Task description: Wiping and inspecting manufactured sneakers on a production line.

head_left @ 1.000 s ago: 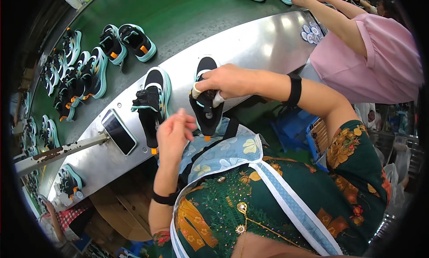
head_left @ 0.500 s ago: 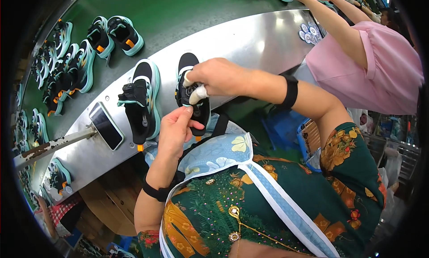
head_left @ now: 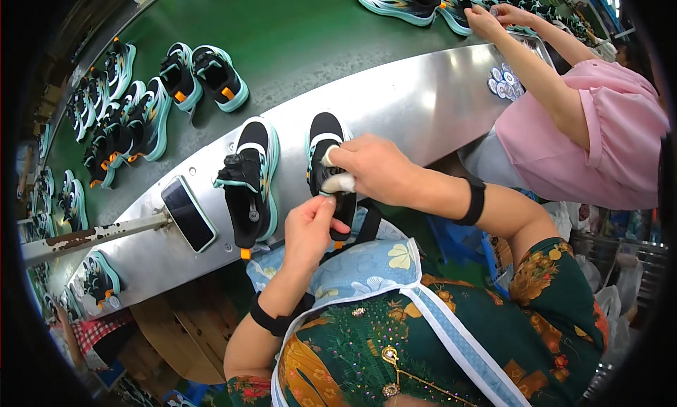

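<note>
Two black and teal shoes lie side by side on the steel ledge (head_left: 423, 104). My right hand (head_left: 374, 168) presses a small white cloth (head_left: 337, 183) onto the right shoe (head_left: 326, 142). My left hand (head_left: 310, 227) pinches the near end of that same shoe, fingers closed on its heel. The left shoe (head_left: 248, 181), with a round dial on top, rests untouched beside them.
A black phone (head_left: 186, 213) lies on the ledge to the left. Several finished shoes (head_left: 151, 89) sit on the green belt (head_left: 296, 33) beyond. A person in pink (head_left: 585, 139) at the right reaches toward shoes at the top. A rusty bar (head_left: 77, 234) sticks out left.
Both hands and the right shoe stay together; my left hand has closed onto the shoe's near end while the right hand keeps rubbing with the cloth.
</note>
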Tool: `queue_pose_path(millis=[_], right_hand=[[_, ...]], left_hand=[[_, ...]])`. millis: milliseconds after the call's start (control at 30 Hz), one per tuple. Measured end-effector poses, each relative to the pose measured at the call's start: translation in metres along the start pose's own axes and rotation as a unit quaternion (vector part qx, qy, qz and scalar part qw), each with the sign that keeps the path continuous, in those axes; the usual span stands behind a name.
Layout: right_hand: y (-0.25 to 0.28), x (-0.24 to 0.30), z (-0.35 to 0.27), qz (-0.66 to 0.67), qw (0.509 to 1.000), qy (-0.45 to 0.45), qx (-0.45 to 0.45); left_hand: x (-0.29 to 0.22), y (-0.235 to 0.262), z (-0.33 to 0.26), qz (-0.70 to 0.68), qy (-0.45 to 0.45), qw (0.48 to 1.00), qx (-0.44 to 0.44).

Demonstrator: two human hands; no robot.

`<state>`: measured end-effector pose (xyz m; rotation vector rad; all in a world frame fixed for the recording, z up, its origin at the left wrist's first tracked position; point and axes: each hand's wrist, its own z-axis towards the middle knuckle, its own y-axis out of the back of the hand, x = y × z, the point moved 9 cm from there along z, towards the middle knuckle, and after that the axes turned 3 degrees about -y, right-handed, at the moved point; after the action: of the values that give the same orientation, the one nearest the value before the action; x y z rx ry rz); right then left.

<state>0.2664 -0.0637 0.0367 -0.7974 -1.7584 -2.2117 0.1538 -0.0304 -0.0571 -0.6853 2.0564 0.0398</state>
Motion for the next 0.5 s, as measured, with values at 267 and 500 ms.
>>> queue_pose_path(millis=[267, 500], right_hand=[[0.003, -0.017, -0.002, 0.099, 0.995, -0.008, 0.030], [0.013, -0.028, -0.002, 0.127, 0.985, -0.053, 0.105]], left_hand=[[0.003, -0.011, 0.006, -0.028, 0.016, 0.999, 0.035], [-0.006, -0.022, -0.002, -0.068, 0.021, 0.997, 0.032]])
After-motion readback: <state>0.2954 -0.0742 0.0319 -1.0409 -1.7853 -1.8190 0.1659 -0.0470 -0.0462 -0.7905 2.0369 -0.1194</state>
